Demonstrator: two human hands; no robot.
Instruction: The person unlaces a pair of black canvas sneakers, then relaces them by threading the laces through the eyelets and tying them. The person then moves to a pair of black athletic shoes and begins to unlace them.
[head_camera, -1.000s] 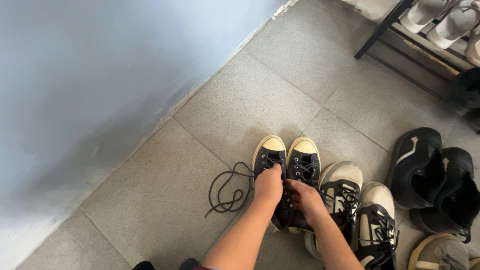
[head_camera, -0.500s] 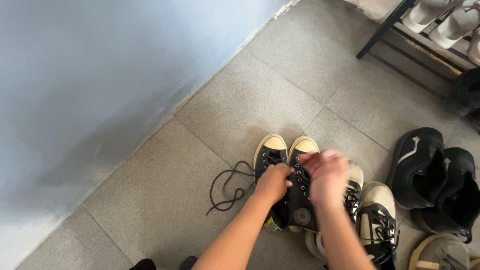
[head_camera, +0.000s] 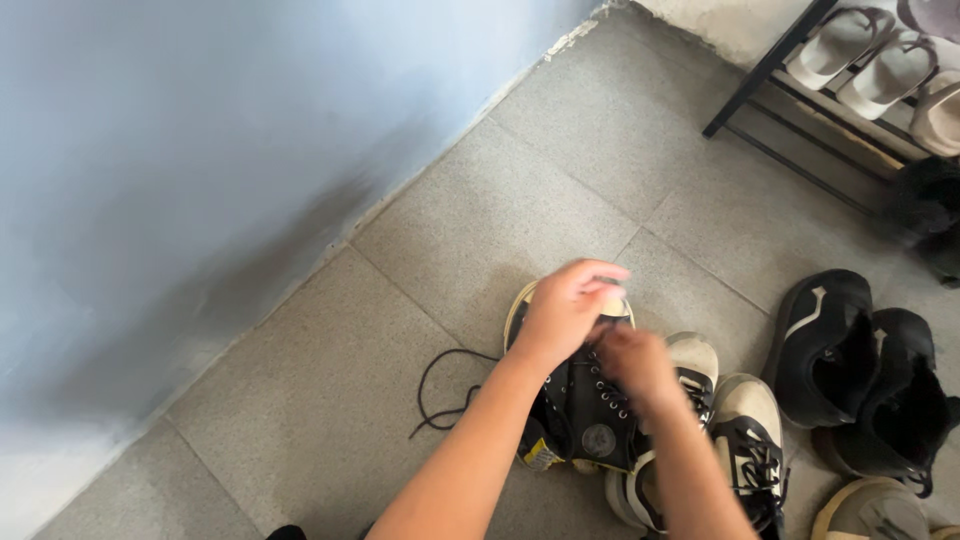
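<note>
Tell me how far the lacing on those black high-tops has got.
Done: the right-hand black high-top shows lace through its eyelets. In hand: left hand and right hand work over the pair; their grips are blurred. Left: a long loose lace trails on the floor.

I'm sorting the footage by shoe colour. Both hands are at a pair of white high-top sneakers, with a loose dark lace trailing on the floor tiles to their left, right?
Not quite: the head view shows the high-top sneakers are black with cream toe caps, not white. The left hand and right hand are at them, and the loose dark lace trails on the floor tiles to their left.
</note>
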